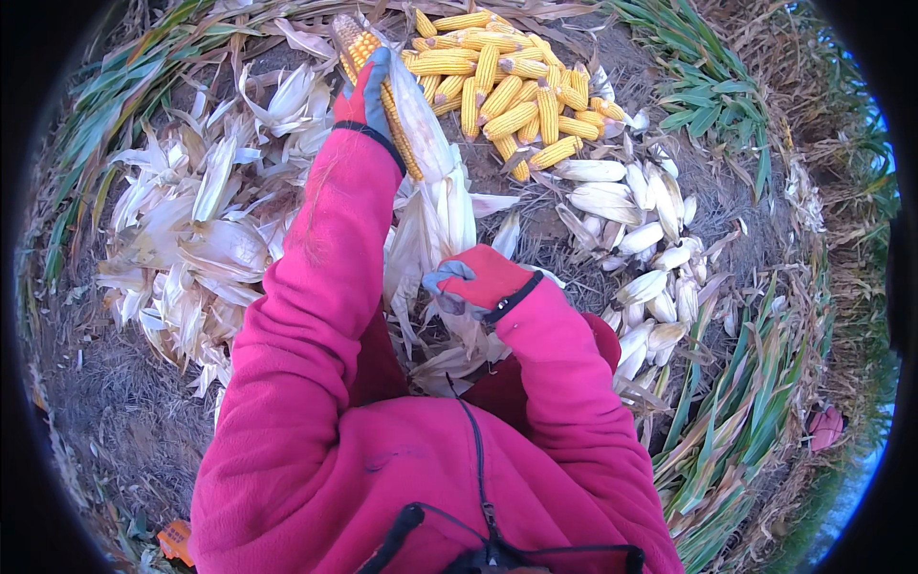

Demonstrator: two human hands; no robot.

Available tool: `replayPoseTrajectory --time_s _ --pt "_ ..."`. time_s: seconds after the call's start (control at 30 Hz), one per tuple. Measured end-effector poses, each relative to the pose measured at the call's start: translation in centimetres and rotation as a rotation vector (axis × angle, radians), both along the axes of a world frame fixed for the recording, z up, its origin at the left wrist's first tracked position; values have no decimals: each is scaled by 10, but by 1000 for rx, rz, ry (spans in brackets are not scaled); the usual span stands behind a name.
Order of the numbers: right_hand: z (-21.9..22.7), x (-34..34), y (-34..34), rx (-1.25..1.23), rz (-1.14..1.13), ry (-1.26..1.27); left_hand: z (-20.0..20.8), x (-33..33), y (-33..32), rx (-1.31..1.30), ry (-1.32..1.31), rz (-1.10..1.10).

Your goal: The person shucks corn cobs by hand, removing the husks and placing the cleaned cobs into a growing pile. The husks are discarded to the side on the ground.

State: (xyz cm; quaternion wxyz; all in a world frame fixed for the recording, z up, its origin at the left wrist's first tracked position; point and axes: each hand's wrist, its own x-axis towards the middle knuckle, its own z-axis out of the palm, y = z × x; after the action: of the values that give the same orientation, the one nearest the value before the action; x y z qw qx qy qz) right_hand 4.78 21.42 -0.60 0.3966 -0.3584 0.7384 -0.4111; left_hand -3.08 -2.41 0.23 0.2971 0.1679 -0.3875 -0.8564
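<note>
yellow corn cobs [497, 91], pale husks [191, 239], pink sleeves [316, 277]

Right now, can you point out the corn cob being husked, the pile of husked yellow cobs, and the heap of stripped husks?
Corn cob [356, 43], head view: bare kernels at its tip.
Pile of husked yellow cobs [507, 96], head view: a middle cob.
Heap of stripped husks [206, 239], head view: a pale leaf near its centre.
</note>
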Motion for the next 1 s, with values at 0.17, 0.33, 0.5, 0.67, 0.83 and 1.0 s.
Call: replayPoseTrajectory --time_s 0.17,0.33,0.5,0.67,0.83,1.0 --pt "3 -10 12 0 -436 404 22 6 12 -374 -27 298" --pt "23 -37 26 -623 -1021 153 14 7 18 -594 -174 425" --pt "15 -4 -2 -688 -728 520 5 5 55 -552 -216 347" --pt "-25 -22 -32 -255 -831 903 10 15 90 -519 -116 189" --pt "-44 -42 -41 -18 -873 931 40 34 88 -374 -68 57" --pt "-41 -42 -42 -120 -641 502 28 34 56 -414 -56 -137"
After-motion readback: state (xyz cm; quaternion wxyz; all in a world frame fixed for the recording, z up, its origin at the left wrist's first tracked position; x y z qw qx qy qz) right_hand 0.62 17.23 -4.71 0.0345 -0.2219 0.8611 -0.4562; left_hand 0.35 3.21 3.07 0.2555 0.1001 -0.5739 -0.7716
